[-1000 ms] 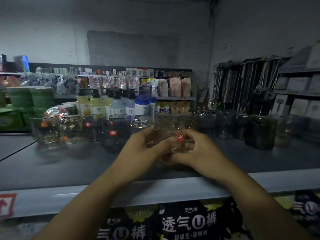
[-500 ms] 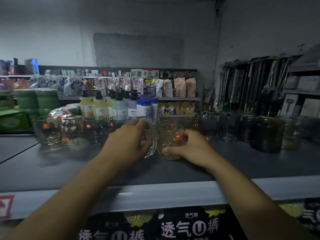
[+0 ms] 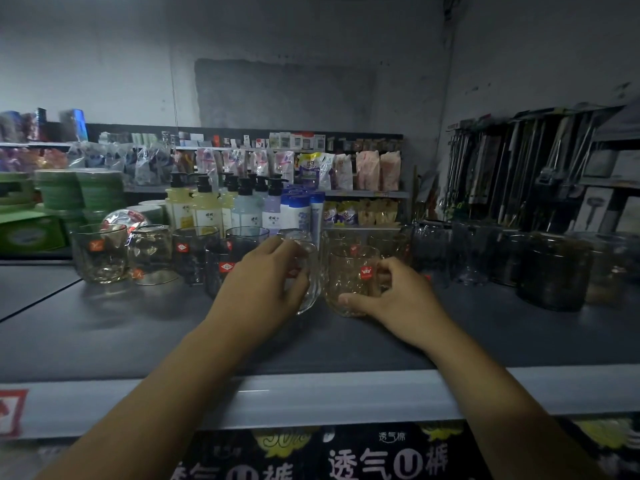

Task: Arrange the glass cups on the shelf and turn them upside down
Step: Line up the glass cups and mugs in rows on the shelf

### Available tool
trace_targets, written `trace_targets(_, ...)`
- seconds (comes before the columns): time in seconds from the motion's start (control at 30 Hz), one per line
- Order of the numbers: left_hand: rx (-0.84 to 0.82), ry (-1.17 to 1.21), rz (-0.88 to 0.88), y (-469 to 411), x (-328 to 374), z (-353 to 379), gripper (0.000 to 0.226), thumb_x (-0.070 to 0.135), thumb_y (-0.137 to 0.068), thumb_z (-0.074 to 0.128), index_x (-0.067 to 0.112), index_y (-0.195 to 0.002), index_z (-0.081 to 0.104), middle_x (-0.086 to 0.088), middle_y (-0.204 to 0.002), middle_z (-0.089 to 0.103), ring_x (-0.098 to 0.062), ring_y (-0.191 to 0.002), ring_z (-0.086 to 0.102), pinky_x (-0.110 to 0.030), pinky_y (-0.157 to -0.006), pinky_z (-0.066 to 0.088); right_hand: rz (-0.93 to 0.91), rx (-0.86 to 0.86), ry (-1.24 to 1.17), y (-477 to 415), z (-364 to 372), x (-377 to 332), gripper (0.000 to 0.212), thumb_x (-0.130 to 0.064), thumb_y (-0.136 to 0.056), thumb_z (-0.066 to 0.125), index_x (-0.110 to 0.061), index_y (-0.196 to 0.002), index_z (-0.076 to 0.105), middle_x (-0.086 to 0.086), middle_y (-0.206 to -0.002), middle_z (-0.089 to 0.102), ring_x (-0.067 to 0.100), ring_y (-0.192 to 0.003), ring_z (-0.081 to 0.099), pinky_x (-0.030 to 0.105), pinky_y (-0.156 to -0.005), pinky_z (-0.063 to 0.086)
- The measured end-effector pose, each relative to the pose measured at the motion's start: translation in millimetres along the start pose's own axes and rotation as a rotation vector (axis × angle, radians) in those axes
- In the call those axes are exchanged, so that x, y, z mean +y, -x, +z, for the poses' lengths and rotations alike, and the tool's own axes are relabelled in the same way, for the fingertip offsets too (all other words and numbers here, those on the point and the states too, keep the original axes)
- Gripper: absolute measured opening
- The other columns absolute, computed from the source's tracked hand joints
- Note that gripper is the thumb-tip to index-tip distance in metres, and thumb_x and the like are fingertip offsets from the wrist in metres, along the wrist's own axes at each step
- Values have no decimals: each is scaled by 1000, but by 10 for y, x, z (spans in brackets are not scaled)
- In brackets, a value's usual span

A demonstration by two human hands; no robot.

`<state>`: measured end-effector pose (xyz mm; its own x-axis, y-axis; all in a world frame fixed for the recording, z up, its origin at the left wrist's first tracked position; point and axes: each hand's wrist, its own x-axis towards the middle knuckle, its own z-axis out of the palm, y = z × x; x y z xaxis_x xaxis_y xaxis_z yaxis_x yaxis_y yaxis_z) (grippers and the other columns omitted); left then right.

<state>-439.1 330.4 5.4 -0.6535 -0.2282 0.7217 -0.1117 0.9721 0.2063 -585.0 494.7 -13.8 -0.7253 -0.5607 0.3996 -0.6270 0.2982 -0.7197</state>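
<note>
Left of the textured glass cup (image 3: 349,282), clear tumblers (image 3: 98,254) and a dark tumbler (image 3: 221,268) crowd the shelf (image 3: 104,341). The left hand (image 3: 266,285) curls round a glass mug (image 3: 312,271) just beside that cup. The right hand (image 3: 394,299) wraps the cup, thumb at its base. It seems upright, so lift well clear before tipping. Dark jars (image 3: 554,271) stand near on its right.

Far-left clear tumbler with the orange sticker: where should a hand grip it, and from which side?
Take the clear tumbler round its side wall, about halfway up, coming from the front-left. It stands upright, mouth up, no handle showing. Bare shelf lies in front and left of it, while a neighbouring glass stands close on its right.
</note>
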Motion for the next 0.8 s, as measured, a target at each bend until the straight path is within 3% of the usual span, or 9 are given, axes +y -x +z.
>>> trace_targets(0.1,11,33,-2,17,-2,11,29,32,-88,56,20,-111,67,0,-106,65,-23,-92,64,-42,-79,56,-2,7,63,-6,44,6,63,-54,-68,88,-28,-117,59,-16,-109,70,5,-97,67,29,-90,54)
trace_targets(0.27,45,64,9,12,-23,37,22,20,-89,65,17,-111,69,-1,-104,65,-20,-89,63,-37,-80,54,-49,32,112,-2,77,-9,58,-57,-72,84,-28,-116,58,-14,-108,67,7,-97,65,23,-79,48)
trace_targets(0.4,65,87,15,26,-33,62,24,16,-89,68,16,-113,69,-1,-105,63,-17,-85,61,-29,-78,48,-55,8,113,-17,92,55,65,-55,-73,83,-28,-123,53,-10,-118,69,11,-106,66,32,-95,54)
trace_targets(0.5,82,123,18,45,-38,75,27,16,-89,67,17,-116,67,1,-105,62,-3,-70,52,-23,-76,42,-46,6,97,-25,98,84,71,-59,-69,82,-29,-123,48,-8,-119,69,13,-106,68,39,-96,56)
trace_targets(0.63,76,154,32,59,-54,89,29,15,-89,67,17,-118,65,2,-104,62,4,-68,50,-22,-74,40,-42,15,133,-30,108,69,67,-57,-71,83,-26,-120,50,-5,-119,69,15,-106,67,39,-95,55)
trace_targets(0.8,74,150,46,53,-72,107,29,15,-89,68,16,-118,65,1,-105,62,4,-69,49,-21,-75,39,-69,29,245,-1,112,5,65,-57,-79,78,-19,-125,51,1,-121,66,20,-107,64,28,-85,49)
